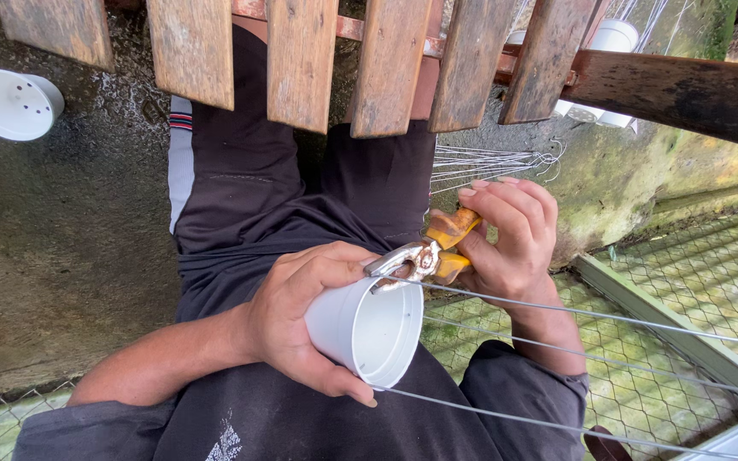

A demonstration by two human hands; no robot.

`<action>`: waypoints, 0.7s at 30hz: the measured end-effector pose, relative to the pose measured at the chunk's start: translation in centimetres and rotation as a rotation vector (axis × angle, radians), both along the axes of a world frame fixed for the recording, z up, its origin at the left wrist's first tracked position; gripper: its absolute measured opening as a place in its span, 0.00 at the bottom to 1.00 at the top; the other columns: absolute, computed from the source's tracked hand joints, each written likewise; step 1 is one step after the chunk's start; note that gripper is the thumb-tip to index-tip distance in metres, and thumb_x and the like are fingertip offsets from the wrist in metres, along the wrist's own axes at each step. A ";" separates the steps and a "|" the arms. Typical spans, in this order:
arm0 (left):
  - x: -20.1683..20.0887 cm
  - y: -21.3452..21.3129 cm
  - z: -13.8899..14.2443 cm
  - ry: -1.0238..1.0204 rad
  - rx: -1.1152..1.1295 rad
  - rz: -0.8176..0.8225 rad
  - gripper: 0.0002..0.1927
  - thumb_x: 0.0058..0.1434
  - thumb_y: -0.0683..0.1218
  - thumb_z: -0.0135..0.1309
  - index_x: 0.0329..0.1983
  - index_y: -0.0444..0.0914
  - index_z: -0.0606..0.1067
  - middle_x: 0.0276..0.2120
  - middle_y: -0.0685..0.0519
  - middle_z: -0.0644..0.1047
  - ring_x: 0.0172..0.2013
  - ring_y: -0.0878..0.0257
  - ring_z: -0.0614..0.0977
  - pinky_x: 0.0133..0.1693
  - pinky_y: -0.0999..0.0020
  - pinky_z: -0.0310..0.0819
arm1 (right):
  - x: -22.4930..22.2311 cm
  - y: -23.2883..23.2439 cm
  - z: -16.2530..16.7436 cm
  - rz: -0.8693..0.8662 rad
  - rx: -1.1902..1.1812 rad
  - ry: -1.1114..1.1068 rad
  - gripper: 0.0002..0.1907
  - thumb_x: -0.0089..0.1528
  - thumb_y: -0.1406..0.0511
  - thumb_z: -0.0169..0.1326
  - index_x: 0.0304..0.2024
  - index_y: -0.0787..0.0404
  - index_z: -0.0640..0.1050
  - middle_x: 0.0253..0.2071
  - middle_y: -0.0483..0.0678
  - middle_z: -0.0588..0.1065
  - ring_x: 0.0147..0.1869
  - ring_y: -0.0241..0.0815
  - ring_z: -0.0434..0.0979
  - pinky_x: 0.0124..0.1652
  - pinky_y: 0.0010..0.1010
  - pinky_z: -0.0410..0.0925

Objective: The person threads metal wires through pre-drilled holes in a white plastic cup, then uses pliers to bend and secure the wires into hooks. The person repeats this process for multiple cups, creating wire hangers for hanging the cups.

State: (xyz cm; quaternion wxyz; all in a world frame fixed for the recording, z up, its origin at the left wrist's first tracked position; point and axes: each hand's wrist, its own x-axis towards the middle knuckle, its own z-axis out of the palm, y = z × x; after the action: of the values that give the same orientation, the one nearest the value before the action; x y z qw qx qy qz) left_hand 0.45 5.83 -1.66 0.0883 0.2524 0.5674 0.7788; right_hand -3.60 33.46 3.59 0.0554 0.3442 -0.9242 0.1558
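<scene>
White pot [360,329] in left hand [296,312], pliers [429,252] in right hand [510,235]

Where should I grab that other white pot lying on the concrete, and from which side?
Take the spare white pot by its rim, probably from its open mouth. It lies tipped on its side on the concrete floor, mouth facing the camera, nothing crowding it. Pinch the rim, thumb inside.

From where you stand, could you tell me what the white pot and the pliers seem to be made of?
White pot: likely plastic, with thin smooth matte walls. Pliers: bare, shiny metal head, somewhat rusty; yellow handles, probably plastic or rubber coating, worn and stained brown.
</scene>
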 end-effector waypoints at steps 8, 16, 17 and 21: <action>-0.3 0.1 0.3 0.012 -0.008 -0.023 0.49 0.46 0.65 0.76 0.60 0.33 0.66 0.54 0.38 0.78 0.52 0.50 0.86 0.52 0.62 0.84 | -0.3 0.4 0.5 0.027 0.002 -0.041 0.12 0.52 0.63 0.67 0.28 0.62 0.77 0.50 0.51 0.75 0.55 0.52 0.77 0.55 0.50 0.69; -0.5 0.2 0.5 -0.005 -0.037 -0.040 0.46 0.46 0.64 0.76 0.57 0.34 0.68 0.53 0.40 0.79 0.51 0.50 0.87 0.51 0.62 0.83 | -0.4 0.7 0.4 0.030 0.000 -0.076 0.12 0.50 0.64 0.67 0.27 0.62 0.77 0.49 0.50 0.75 0.54 0.52 0.78 0.55 0.49 0.69; -0.5 0.2 0.6 -0.007 -0.039 -0.044 0.46 0.46 0.64 0.76 0.56 0.34 0.68 0.53 0.40 0.79 0.51 0.50 0.87 0.51 0.63 0.83 | -0.5 0.7 0.4 0.035 -0.004 -0.079 0.12 0.50 0.64 0.67 0.27 0.63 0.77 0.49 0.50 0.75 0.54 0.52 0.78 0.54 0.49 0.69; -0.7 0.2 0.6 0.006 -0.047 -0.038 0.45 0.46 0.64 0.76 0.55 0.34 0.68 0.52 0.40 0.79 0.51 0.49 0.86 0.51 0.61 0.83 | -0.6 0.9 0.4 0.054 -0.002 -0.087 0.13 0.48 0.63 0.67 0.26 0.63 0.77 0.48 0.51 0.75 0.53 0.52 0.77 0.53 0.50 0.69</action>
State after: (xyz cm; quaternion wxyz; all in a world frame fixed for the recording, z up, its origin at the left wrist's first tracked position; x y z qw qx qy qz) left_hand -0.21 6.05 -1.08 0.1074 0.2630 0.5811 0.7627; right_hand -4.23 34.32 3.96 0.0114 0.3619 -0.9160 0.1729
